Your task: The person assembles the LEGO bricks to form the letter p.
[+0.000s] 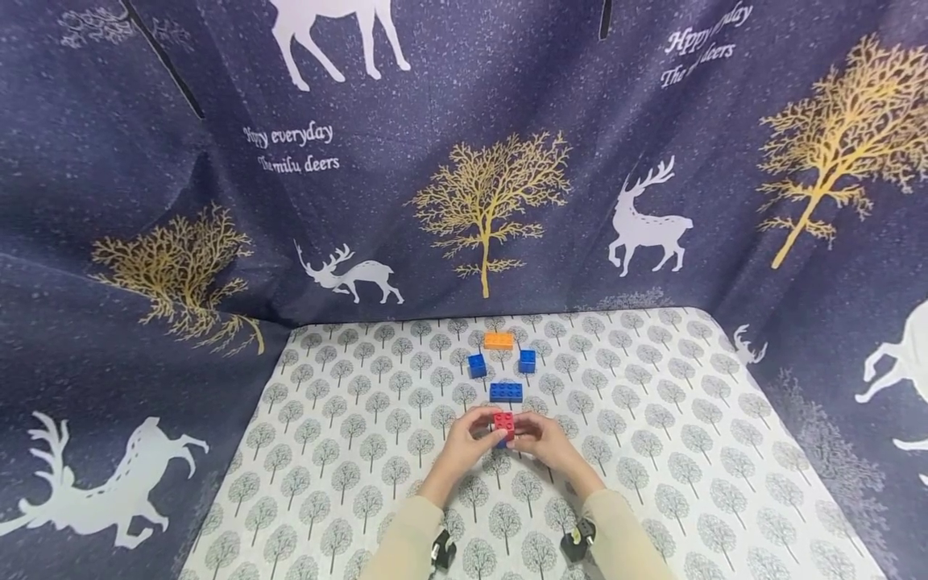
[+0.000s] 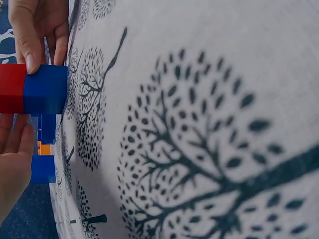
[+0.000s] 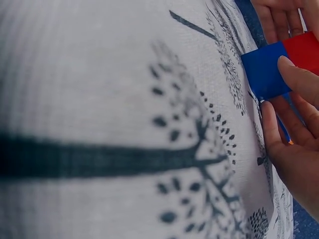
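A red brick (image 1: 503, 421) sits on top of a blue brick (image 2: 46, 89), the two stacked as one block with the studs up. From the left side, my left hand (image 1: 467, 441) grips the stack between thumb and fingers. On the right side my right hand (image 1: 548, 443) holds it too, fingers and thumb bent around it. The right wrist view shows the blue brick low over the cloth, with a thumb pressed on its face near the seam with the red brick.
Just beyond the hands lies a long blue brick (image 1: 506, 392). Farther back are a small blue brick (image 1: 476, 366) on the left, another small blue brick (image 1: 528, 362) on the right and an orange brick (image 1: 499, 341). A tree-print cloth (image 1: 348, 475) covers the table; a dark deer-print curtain (image 1: 449, 105) hangs behind.
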### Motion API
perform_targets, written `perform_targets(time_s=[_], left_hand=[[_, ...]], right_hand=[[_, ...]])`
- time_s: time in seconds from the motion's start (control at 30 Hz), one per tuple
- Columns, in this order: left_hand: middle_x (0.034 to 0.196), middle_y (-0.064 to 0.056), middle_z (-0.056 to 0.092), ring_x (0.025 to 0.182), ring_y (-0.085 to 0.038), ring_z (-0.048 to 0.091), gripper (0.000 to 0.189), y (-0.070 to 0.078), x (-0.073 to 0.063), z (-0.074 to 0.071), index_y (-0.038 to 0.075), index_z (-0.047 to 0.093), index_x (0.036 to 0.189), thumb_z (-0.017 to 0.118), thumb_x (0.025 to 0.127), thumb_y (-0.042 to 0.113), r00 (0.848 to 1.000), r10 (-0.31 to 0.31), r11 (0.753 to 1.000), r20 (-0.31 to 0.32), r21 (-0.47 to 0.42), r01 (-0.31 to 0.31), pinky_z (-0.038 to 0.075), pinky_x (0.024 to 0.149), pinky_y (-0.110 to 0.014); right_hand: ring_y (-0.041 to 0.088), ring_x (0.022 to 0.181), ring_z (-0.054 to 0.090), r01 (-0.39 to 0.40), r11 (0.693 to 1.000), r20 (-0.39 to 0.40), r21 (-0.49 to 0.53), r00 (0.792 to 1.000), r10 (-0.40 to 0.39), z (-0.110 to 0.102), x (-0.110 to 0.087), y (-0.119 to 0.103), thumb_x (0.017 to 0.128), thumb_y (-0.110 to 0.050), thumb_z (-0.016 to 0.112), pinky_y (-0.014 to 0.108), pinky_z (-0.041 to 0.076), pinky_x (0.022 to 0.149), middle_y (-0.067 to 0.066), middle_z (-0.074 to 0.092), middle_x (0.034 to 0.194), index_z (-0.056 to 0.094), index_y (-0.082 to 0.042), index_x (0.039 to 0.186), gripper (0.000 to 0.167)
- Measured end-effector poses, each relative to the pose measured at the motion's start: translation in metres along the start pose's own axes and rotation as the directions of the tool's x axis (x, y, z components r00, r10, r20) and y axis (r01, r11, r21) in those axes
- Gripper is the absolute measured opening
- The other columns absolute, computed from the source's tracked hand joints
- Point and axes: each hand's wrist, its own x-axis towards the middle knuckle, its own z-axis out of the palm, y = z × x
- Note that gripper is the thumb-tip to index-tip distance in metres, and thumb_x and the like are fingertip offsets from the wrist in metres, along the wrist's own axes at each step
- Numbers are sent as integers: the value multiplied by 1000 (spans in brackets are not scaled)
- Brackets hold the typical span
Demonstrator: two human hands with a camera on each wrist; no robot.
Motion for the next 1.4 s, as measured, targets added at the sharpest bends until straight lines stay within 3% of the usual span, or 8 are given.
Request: perform_targets(time_s=[0.2,0.37,0.47,0.6,0.8,1.0,1.13,1.4], left_hand=[[121,-16,60,112,-33,58,41,3,-1,3,-2,56,125,69,87,9,998,60,998,-1,-31,-60,46,102,-49],[123,-24,57,113,-39,56,42,16,-3,3,-10,53,124,68,87,2,996,85,993,5,-81,-84,41,104,-57],[123,-24,58,114,-39,55,46,15,-2,2,-9,51,127,68,85,0,999,40,995,11,-92,-38,41,105,-55],[126,-19,58,116,-36,56,51,3,-2,2,-4,50,131,70,84,1,1000,-21,998,6,-64,21,44,104,-47],[125,-17,59,117,-33,56,51,-2,-3,0,0,52,131,70,83,2,998,-57,996,9,-63,58,44,105,-44],[123,-25,58,118,-41,54,46,12,-9,-2,-5,53,126,69,83,-4,996,-87,988,21,-125,89,41,107,-49],[124,-29,56,119,-44,52,45,26,-13,-4,-8,52,125,68,83,-4,996,-86,984,28,-155,89,39,107,-52],[126,-25,57,120,-41,52,46,22,-14,-4,-7,52,128,67,85,-2,992,-119,980,30,-160,123,41,107,-46]], right_hand=[[30,98,66,6,1000,-11,-8,1000,-6,1,-2,-10,79,-1,75,26,57,83,20,65,112,60,2,119,43],[38,99,64,26,1000,-10,-10,1000,-26,-2,-6,-26,79,1,73,31,58,82,24,65,109,59,6,116,40],[36,98,65,19,999,-10,-30,1000,-19,-2,-5,-24,79,0,74,32,58,83,22,66,107,60,4,117,41],[29,97,66,-1,998,-24,-65,1000,-1,1,-3,-12,79,-4,75,31,57,84,18,67,110,59,0,120,44],[31,98,65,36,997,-10,-74,999,-36,1,-3,-6,78,-2,75,29,57,85,20,65,114,57,1,124,50],[33,102,62,41,993,54,-109,998,-35,-9,-4,-11,82,-1,71,26,54,87,20,63,117,51,2,131,53],[38,104,61,56,992,78,-111,996,-47,-22,-6,-29,85,0,67,31,55,89,26,61,118,50,7,130,48],[30,105,62,26,993,-24,-112,999,-29,-38,15,-21,88,-12,68,42,53,94,20,64,118,58,1,124,39]])
